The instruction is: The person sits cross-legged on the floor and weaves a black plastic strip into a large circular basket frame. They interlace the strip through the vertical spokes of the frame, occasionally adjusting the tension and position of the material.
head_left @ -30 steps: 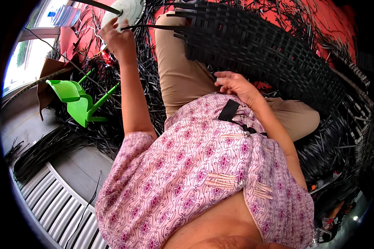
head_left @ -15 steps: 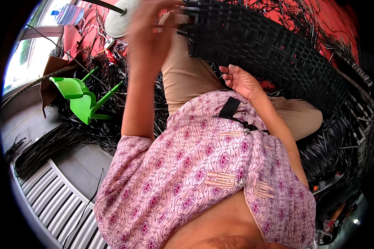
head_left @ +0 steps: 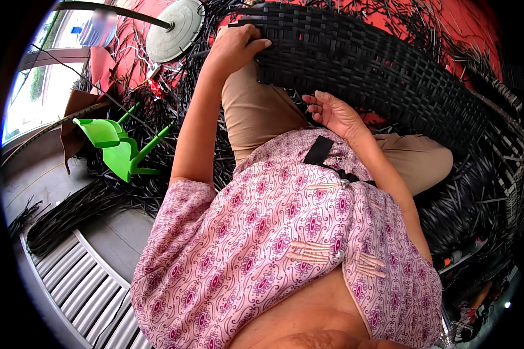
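A curved black woven panel (head_left: 355,55) of flat plastic strips stretches over my crossed legs, from upper centre down to the right. My left hand (head_left: 234,51) is closed at the panel's left end, thumb lying against the weave and fingers curled at its edge. Whether it also pinches a loose strip there is hidden. Just below the panel's lower edge, my right hand (head_left: 336,114) is half turned up, its fingers loosely bent and apart, with nothing visible in them.
Loose black strips (head_left: 122,195) lie heaped around me. At left are a small bright green plastic chair (head_left: 119,148) and a slatted metal bench (head_left: 78,279). A round grey base with a pole (head_left: 173,35) stands upper left on the red floor. Orange-handled tool (head_left: 450,257) at right.
My left hand, blurred and raised over the panel's left end before, has come down onto that end. The view has shifted slightly; my right hand stays nearly in place.
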`<state>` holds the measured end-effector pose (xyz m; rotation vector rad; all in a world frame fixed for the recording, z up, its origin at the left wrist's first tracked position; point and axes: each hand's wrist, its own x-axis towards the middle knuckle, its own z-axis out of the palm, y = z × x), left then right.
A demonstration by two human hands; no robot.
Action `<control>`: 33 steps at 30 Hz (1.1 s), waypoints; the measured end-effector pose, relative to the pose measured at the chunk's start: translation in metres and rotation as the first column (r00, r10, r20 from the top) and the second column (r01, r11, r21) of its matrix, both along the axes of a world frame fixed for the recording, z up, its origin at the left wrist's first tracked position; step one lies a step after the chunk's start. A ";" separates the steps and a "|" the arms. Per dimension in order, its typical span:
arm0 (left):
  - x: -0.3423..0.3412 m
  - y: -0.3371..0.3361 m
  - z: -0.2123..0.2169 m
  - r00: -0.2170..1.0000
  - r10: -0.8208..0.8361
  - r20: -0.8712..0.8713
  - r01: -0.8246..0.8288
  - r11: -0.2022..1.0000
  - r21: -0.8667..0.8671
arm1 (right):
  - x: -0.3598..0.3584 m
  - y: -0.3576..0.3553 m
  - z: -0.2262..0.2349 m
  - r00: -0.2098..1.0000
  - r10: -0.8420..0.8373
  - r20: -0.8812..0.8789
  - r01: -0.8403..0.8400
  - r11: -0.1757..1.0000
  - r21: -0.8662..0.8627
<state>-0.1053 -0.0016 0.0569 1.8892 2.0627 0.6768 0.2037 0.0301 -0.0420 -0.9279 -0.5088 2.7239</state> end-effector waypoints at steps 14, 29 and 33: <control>-0.015 0.028 -0.010 0.942 -0.036 0.335 0.091 0.985 -0.149 | 0.004 0.013 0.014 0.998 -0.054 0.026 0.052 0.996 0.077; 0.159 0.117 0.167 0.670 -0.057 0.740 0.132 0.990 -0.044 | 0.109 0.021 0.214 0.490 -0.836 -0.247 -0.531 -0.511 0.677; 0.189 0.143 0.177 0.497 0.003 0.868 0.143 0.986 -0.085 | 0.125 0.072 0.230 0.535 -0.775 -0.337 -0.566 -0.625 0.537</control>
